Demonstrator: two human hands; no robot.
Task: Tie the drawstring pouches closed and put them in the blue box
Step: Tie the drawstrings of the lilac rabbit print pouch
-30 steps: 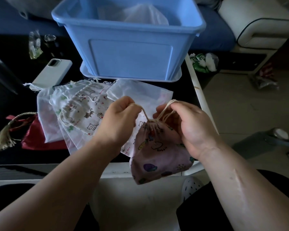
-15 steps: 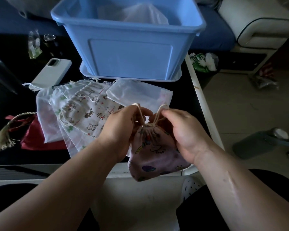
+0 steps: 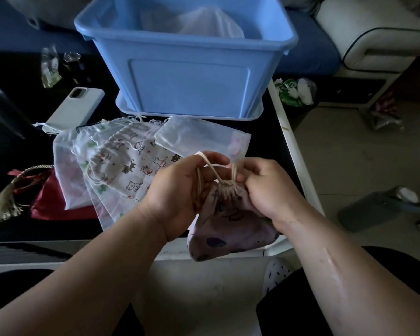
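With one white pouch (image 3: 211,23) in the blue box (image 3: 187,86), the left hand (image 3: 177,190) and right hand (image 3: 267,187) pinched the drawstring (image 3: 212,169) of the cinched pink pouch (image 3: 230,229), several pouches (image 3: 121,163) left on the table (image 3: 274,141).

1. The way to the blue box (image 3: 187,86) is blocked low down by a pile of flat pouches (image 3: 121,166), laid just before its near wall.
2. The box top is open; one white pouch (image 3: 211,20) is seen inside, at the far side.
3. On the left, the table (image 3: 267,146) is occupied by a phone (image 3: 75,106) and a red pouch (image 3: 51,200).
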